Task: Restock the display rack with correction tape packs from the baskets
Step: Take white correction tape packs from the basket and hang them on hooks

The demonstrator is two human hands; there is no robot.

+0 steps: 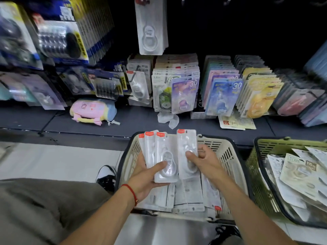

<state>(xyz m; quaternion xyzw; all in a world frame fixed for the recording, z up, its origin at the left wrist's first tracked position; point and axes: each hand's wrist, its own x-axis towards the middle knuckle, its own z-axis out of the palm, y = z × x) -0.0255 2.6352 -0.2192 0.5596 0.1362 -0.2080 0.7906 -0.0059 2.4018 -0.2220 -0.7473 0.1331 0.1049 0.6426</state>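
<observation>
My left hand [147, 177] holds a fanned stack of clear correction tape packs [160, 149] with red top labels, thumb across the front one. Just to the right, my right hand [203, 162] pinches a single pack [186, 147] of the same kind, held upright. Both hands hover over a beige basket [228, 156] with more packs lying flat inside [187, 197]. On the dark display rack [230, 32] above, one matching pack hangs from a hook [151, 27].
A green basket [261, 174] of other packs stands at the right. Rows of assorted tape packs [184, 85] fill the lower shelf, with a pink pouch [92, 110] lying at its left. My knee and a black-and-white shoe [106, 175] are left of the beige basket.
</observation>
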